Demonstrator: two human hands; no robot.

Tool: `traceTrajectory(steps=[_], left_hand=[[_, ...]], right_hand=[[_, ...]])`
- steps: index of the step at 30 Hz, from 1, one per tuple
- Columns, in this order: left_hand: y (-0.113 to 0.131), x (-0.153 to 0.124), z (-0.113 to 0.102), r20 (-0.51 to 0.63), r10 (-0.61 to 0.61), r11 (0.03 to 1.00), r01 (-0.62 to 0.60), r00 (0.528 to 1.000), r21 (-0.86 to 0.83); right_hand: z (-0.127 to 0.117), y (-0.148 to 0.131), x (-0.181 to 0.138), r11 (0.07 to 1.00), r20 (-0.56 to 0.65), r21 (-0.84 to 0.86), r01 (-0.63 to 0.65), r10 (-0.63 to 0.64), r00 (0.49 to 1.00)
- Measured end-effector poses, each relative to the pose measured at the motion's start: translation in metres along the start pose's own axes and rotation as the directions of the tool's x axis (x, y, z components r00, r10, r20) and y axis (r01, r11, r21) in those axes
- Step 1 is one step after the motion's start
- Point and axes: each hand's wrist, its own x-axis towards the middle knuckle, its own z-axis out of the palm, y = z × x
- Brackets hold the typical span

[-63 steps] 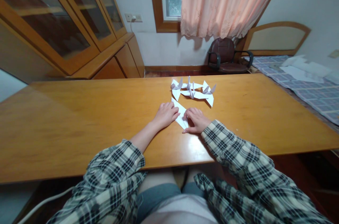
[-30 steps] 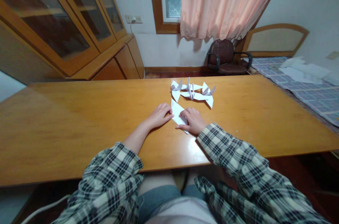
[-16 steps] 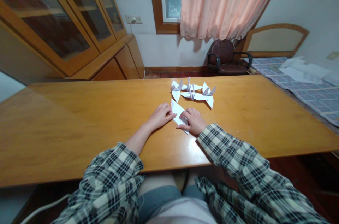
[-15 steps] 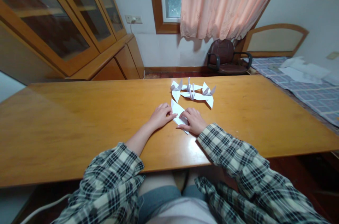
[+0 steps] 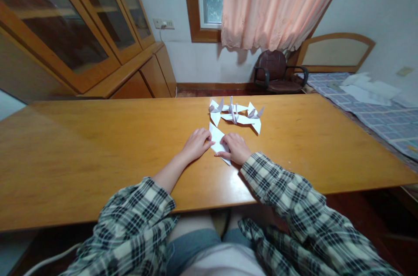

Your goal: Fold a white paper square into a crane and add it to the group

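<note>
A white folded paper [image 5: 217,136] with pointed ends lies slantwise on the wooden table in front of me. My left hand [image 5: 197,142] is at its left edge, fingers curled and the thumb resting on the sheet. From the right, my right hand [image 5: 236,148] grips the paper's other edge, with bent fingers on top and the thumb stretched toward its lower part. The fingers partly cover the folds. Just beyond the paper stand several white paper cranes [image 5: 234,116], close together with wings and necks raised.
The wooden table [image 5: 98,158] spreads wide to both sides, its front edge close to my lap. Behind it are a glass-door cabinet [image 5: 129,67] at the left and a brown armchair [image 5: 271,71]. A bed [image 5: 346,93] with papers on it stands at the right.
The view has shifted very slightly. Both hands stay on the folded paper, which keeps its place by the cranes; any finger movement is tiny.
</note>
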Motion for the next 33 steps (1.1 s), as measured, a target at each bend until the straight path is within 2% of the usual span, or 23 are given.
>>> traceTrajectory(steps=[12,16,33], left_hand=[[0.0009,-0.0052,0.0006,0.022,-0.006,1.0,0.006,1.0,-0.022],[0.0055,-0.0054,-0.0003,0.002,-0.049,0.998,0.049,0.999,-0.032],[0.0087,-0.0033,0.0039,0.009,-0.069,0.997,0.069,0.998,0.047]], right_hand=[[0.0017,0.0005,-0.001,1.0,-0.048,0.014,-0.014,0.015,0.999],[0.0005,0.0005,0.0001,1.0,-0.044,0.009,0.0,0.0,0.999],[0.0032,0.0036,-0.0016,1.0,-0.038,-0.005,0.02,-0.021,0.999]])
